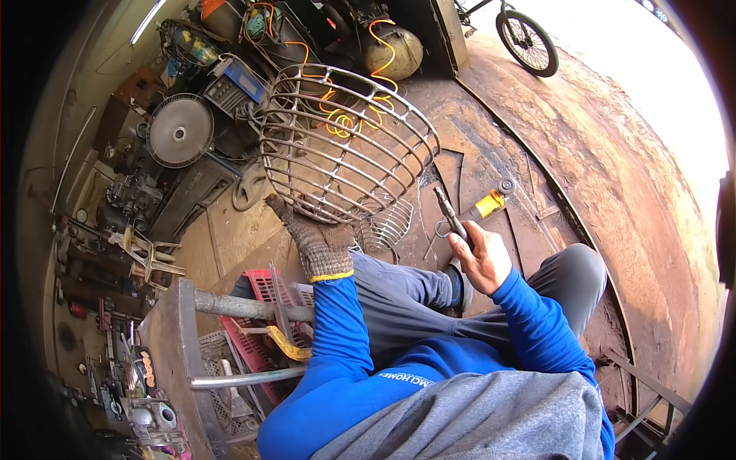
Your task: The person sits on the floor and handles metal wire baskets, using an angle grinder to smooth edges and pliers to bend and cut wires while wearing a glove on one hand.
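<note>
My left hand (315,239), in a brown knit work glove with a yellow cuff edge, grips the lower rim of a curved basket of welded metal bars (349,146). The basket is raised in front of me, and its bars partly hide my gloved fingers. In my bare right hand (483,259) is a dark, slim plier-like metal tool (447,208), pointing up and away from me. Its exact kind is hard to make out. The tool and the basket are apart. A smaller barred metal piece (386,224) lies on the floor beyond my legs, partly behind the basket.
A yellow angle grinder (489,204) lies right of the tool. At left, red plastic crates (253,349) hold a yellow-handled hacksaw (289,343), beside a metal bench (186,337). An orange hose (337,123) coils near a tank (393,52). Machine parts crowd the left wall.
</note>
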Available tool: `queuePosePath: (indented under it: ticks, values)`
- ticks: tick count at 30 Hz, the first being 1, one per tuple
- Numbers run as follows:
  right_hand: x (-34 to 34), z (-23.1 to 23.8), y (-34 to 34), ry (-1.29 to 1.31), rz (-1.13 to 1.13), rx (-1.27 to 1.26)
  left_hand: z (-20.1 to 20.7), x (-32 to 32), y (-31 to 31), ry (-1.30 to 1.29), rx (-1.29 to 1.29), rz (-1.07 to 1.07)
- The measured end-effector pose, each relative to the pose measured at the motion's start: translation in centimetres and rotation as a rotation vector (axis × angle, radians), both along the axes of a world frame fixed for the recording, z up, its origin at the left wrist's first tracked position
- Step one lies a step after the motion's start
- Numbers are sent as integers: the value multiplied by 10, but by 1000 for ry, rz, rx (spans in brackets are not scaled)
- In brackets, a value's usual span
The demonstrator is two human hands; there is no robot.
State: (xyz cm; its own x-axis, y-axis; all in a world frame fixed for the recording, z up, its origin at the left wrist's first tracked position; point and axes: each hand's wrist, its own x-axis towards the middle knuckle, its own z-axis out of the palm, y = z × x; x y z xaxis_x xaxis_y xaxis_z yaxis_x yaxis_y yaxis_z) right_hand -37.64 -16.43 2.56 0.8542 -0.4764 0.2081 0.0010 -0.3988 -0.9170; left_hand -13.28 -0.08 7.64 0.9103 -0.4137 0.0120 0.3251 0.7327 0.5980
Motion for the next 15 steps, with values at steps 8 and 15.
queuePosePath:
  ticks: [8,15]
  values:
    - [-9,-1,1,-12,-24,26,-6,6,11,24,37,62]
    - [-2,40,-2,-217,-24,-120,7,-6,8,10,120,144]
